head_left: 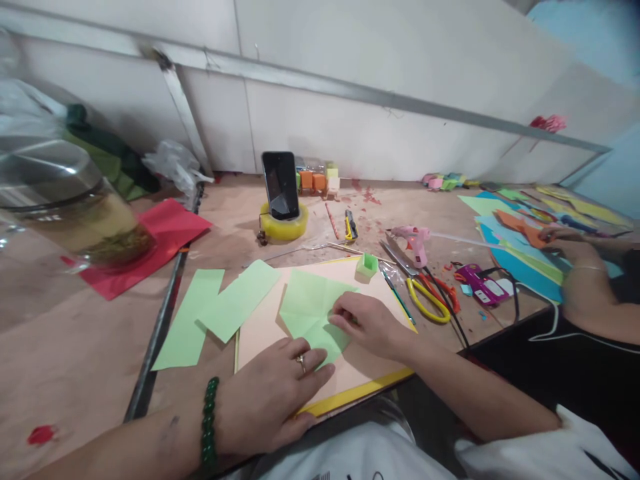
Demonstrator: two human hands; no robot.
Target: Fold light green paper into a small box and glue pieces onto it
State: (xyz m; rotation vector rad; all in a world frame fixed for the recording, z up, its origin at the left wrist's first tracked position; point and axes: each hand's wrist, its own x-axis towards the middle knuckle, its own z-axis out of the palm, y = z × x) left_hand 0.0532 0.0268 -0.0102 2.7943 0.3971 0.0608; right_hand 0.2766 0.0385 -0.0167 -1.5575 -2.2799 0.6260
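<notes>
A creased square of light green paper (303, 303) lies on a stack of pale peach sheets (267, 337). My left hand (280, 387), with a ring and a green bead bracelet, rests flat with its fingers stretched over the paper's near edge. At the paper's right side my right hand (373, 323) is closed, fingers curled and thumb pressed in at the sheet; its grip is partly hidden. A small green folded paper box (367, 265) stands at the stack's far right corner. Two light green strips (187, 320) lie to the left, one partly on the stack.
Scissors (427, 300), a pink glue gun (415, 241) and a pen (397, 293) lie right. Behind stands a phone (281, 185) on a yellow tape roll (284, 223). A glass jar (75, 207) stands left on red paper (175, 223). A co-worker's arm (590, 280) reaches in from the right.
</notes>
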